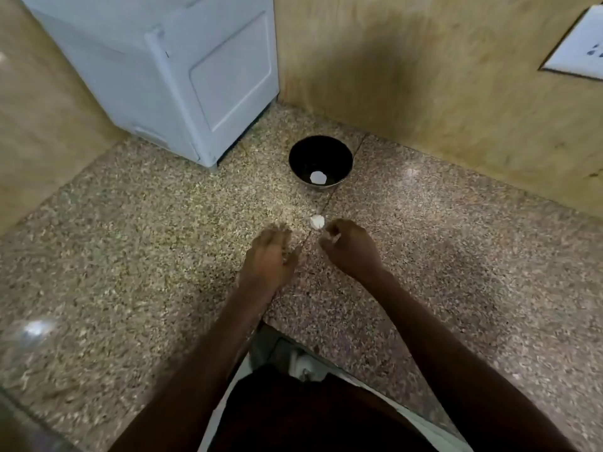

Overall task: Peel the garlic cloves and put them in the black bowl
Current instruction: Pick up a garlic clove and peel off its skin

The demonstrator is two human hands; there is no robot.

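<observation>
**Corner Counter: Hands, Garlic and Bowl Positions**

Speckled granite counter (130, 256) set in a corner, closed off by wood-grain wall panels (456, 93) at far and right. Near edge cut diagonally just before the person's torso; a seam in the stone runs from the near edge toward the black bowl (320, 163). Wide bare stone at left and right of both hands.

White appliance (169, 70) at far left, standing on the counter, its near corner just left of the bowl. White socket plate (577, 50) on the right wall, far up. No readable writing or brand on either.

Black bowl at far centre, upright, well apart from the walls, with one white peeled clove (317, 177) lying on its bottom. A second white garlic piece (316, 221) on the stone between bowl and hands, just beyond the right hand's fingertips; contact cannot be told.

Left hand (269, 256) palm down over the counter, fingers loosely bent and blurred, holding nothing visible. Right hand (350, 247) with fingers curled inward, something small and pale at the fingertips; a firm pinch cannot be confirmed through the blur. Nothing standing between hands and bowl except the loose garlic piece.
</observation>
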